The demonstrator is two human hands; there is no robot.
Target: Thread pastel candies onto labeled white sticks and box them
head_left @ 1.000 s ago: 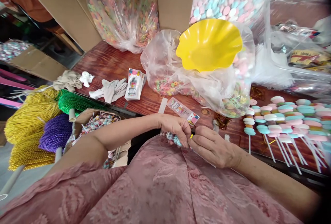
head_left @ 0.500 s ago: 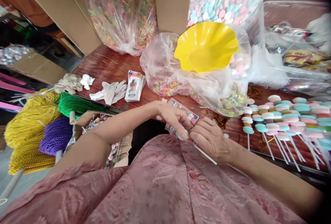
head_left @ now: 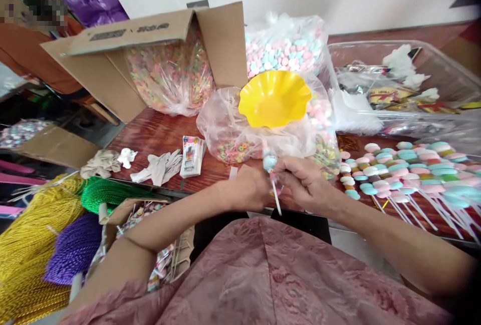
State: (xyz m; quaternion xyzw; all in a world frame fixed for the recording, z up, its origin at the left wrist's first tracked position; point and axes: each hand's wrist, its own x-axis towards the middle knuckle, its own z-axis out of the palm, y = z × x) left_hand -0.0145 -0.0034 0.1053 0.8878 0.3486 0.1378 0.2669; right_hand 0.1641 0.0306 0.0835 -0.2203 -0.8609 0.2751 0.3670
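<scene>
A wrapped candy skewer stands nearly upright between my hands, its white stick pointing down towards me. My right hand is closed, thumb and fingers pinching the skewer at the gathered neck of its clear wrapper. On the other side my left hand is curled shut against the neck and stick; its fingertips are blurred, and what they pinch cannot be made out. To the right, several unwrapped marshmallow skewers in pink, blue and white lie in a pile on the table.
A yellow scalloped bowl rests on plastic candy bags. Behind stand a cardboard box and a clear bin. White gloves and a stack of printed cards lie left. Yellow cord bundles stand beside the table; a person is beyond.
My hands have lifted the wrapped skewer away from my body, and it has turned from slanting to nearly upright. The camera view has tilted up, showing more of the wall and box.
</scene>
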